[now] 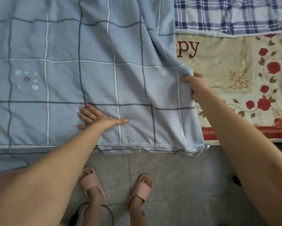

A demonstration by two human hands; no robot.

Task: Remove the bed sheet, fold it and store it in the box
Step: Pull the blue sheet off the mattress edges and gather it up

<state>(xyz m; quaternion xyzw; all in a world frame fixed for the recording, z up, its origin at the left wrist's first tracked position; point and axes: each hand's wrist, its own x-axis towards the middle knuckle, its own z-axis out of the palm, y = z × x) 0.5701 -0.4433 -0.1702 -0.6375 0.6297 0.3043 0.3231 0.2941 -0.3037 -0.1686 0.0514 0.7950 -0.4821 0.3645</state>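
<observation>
Head view shows the blue sheet [104, 62] lying spread out, left of the right hand [193, 85], which pinches its side edge. The left hand [94, 116] presses flat on it, fingers spread. Pulling against that palm could bunch the cloth, and its hem below both hands might slip to the floor [169, 168]. Its length seems to run sideways, leftward from the pinch.

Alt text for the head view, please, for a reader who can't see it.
A person's right hand grips the edge of a light blue bed sheet with white and grey grid lines, while the left hand presses flat on it. A cream blanket with red roses shows to its right.
</observation>
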